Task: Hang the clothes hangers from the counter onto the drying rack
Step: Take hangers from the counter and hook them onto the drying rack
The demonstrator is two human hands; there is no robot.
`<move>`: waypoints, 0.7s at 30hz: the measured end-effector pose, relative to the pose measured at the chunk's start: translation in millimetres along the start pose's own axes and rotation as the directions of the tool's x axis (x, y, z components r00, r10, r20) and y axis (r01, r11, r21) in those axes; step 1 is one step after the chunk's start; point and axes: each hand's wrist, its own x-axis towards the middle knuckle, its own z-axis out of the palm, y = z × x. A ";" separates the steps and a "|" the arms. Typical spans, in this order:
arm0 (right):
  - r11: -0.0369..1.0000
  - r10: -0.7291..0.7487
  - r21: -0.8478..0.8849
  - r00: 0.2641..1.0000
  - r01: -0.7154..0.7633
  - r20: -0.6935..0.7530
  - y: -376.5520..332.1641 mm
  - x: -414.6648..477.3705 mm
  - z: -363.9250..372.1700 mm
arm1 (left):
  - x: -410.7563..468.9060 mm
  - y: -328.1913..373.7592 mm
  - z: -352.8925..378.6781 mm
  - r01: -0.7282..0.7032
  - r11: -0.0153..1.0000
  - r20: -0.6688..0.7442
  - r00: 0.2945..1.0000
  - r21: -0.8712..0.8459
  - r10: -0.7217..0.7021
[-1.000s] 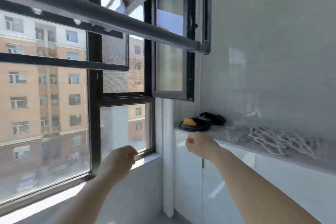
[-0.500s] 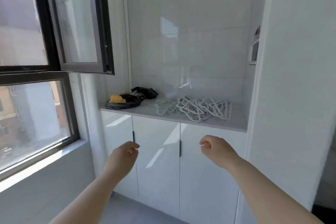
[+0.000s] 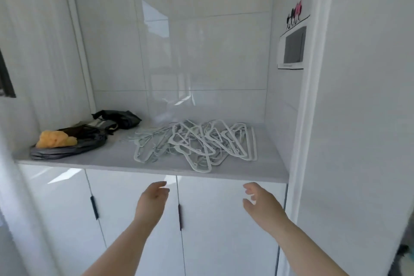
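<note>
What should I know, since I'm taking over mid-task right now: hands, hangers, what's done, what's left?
Left hand: open, empty, in front of the cabinet doors, below the counter edge.
Right hand: open, empty, at about the same height.
Hangers: a tangled white pile on the counter; neither hand touches it.
Drying rack: out of view, so the hung count is unknown.
Left: lift hangers from the pile and hang them.

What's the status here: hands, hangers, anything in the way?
Left hand open, right hand open, both empty, below counter edge. Hangers in tangled pile on counter, untouched. Nothing between.
</note>
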 end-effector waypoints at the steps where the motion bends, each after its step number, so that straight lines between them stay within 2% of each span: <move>1: 1.000 0.003 -0.014 1.000 -0.003 0.004 5.1 10.3 2.9 | 11.5 -0.5 9.1 -0.002 1.000 0.014 1.000 0.013 0.002; 9: 0.957 -0.035 -0.287 0.999 0.042 0.032 29.7 120.2 23.5 | 83.5 -14.3 65.4 0.011 0.980 0.128 0.991 0.201 -0.038; 15: 0.887 -0.132 -0.434 0.988 0.155 0.083 45.2 204.4 34.8 | 139.4 -6.2 94.9 -0.027 0.958 0.071 0.997 0.287 0.007; 18: 0.876 -0.173 -0.444 0.982 0.187 0.074 52.4 219.1 42.8 | 172.4 0.5 111.9 -0.004 0.955 0.044 0.999 0.296 -0.010; 21: 0.879 -0.162 -0.446 0.985 0.171 0.060 55.5 223.9 45.1 | 201.2 6.3 131.1 0.035 0.922 -0.013 0.999 0.386 -0.032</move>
